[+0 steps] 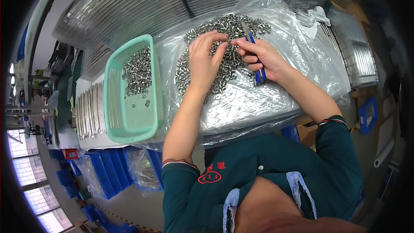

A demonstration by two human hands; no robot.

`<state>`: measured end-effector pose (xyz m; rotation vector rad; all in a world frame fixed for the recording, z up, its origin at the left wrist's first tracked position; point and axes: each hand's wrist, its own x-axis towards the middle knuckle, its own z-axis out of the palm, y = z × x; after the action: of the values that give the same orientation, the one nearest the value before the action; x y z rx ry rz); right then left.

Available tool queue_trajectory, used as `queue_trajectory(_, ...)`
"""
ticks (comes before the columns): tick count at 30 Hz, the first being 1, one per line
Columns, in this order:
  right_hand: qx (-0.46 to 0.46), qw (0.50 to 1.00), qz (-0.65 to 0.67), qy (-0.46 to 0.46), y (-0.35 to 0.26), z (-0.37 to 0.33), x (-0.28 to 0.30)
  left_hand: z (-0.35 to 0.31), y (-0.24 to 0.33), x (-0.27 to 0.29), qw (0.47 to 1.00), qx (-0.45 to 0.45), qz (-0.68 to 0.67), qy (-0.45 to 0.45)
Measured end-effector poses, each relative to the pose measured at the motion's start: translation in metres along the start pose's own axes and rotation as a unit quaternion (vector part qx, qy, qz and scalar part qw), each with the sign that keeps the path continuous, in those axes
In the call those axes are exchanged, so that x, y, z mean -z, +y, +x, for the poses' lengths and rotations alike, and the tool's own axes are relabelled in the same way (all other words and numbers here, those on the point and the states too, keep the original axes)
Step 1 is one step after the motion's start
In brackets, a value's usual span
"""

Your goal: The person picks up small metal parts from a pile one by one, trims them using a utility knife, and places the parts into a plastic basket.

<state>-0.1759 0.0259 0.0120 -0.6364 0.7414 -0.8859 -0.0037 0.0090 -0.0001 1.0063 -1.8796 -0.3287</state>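
My right hand [266,59] is wrapped around a blue-handled utility knife [260,74], its blade end pointing away from me. The thumb and forefinger of that hand reach toward my left hand [206,60]. Curled in a pinch, the left fingers meet close to the right fingertips; whatever small piece sits between them is too small to make out. Beneath both hands spreads a heap of small silvery metal rings or sleeves [222,80], lying on clear plastic sheeting [297,84].
Left of the heap stands a mint-green mesh basket [158,86] partly filled with similar metal pieces [139,71]. Metal rods [90,112] lie beyond it. Stacked clear plastic trays [129,11] line the back. A white cloth [314,19] rests back right. Blue bins [110,168] sit below the table's left edge.
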Motion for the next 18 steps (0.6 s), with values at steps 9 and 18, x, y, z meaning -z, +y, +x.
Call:
queue_trajectory(9, 0.013, 1.000, -0.018, 0.013, 0.001, -0.001, -0.002, -0.003, 0.011, -0.002, 0.996, 0.009, -0.088, 0.001)
queue_trajectory(18, 0.037, 0.997, -0.065, 0.001, 0.003, -0.001, 0.000, -0.002, 0.013, -0.005, 0.996, -0.084, -0.007, 0.011)
